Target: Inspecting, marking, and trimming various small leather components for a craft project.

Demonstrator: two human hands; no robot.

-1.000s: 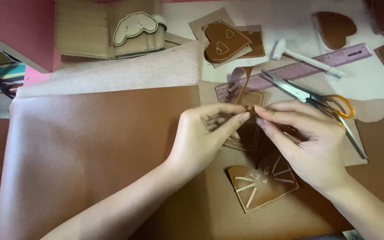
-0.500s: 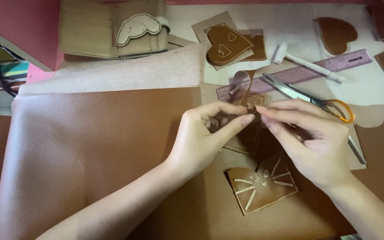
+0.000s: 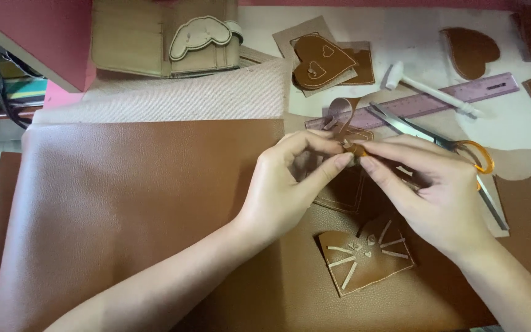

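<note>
1. While both hands meet, the left hand (image 3: 284, 190) and right hand (image 3: 437, 197) pinch a small brown leather piece (image 3: 356, 149) between fingertips.
2. That piece sits just above the cat-face patch (image 3: 367, 255).
3. Scissors (image 3: 437, 144) lie beside the right hand, with a purple ruler (image 3: 437, 98) behind.

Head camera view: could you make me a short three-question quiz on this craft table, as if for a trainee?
1. True or false: the left hand and right hand pinch one small brown piece between their fingertips.
2. Which lies nearest the right hand? A) scissors B) hammer C) wallet
3. Fill in: the leather patch below the hands is stitched with a ____ face.

Key: 1 true; 2 A, the scissors with orange handles, partly behind the hand; 3 cat.
</note>
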